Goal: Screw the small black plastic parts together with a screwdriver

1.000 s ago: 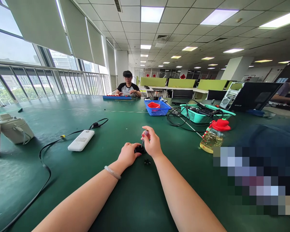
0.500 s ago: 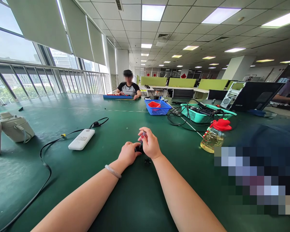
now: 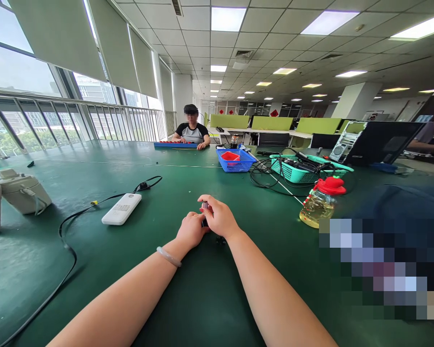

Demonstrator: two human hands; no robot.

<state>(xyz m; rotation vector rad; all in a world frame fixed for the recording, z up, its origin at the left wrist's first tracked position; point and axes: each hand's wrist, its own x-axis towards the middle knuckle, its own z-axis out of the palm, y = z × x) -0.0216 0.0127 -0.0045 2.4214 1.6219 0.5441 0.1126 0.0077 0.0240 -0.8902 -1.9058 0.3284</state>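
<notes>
My left hand [image 3: 191, 230], with a pale bangle at its wrist, rests on the green tabletop [image 3: 202, 299]. Its fingers are closed round a small black object [image 3: 204, 222], mostly covered by both hands. Right above that object, my right hand [image 3: 221, 217] pinches a short, slim greyish thing [image 3: 205, 205] held roughly upright; its kind is not clear, and its lower end is hidden. Small black pieces [image 3: 221, 240] lie on the table just under my right wrist, partly covered.
To the left lie a white power bank [image 3: 122, 209], a black cable [image 3: 68, 246] and a beige device [image 3: 25, 193]. Ahead are a blue basket [image 3: 235, 166] and a teal basket [image 3: 292, 176] of cables. A red-lidded bottle [image 3: 317, 207] stands right. Another person [image 3: 191, 130] sits opposite.
My right hand has shifted slightly left, its fingers turning over toward the left with the slim thing. The small black pieces are now more covered. My left hand stays in place.
</notes>
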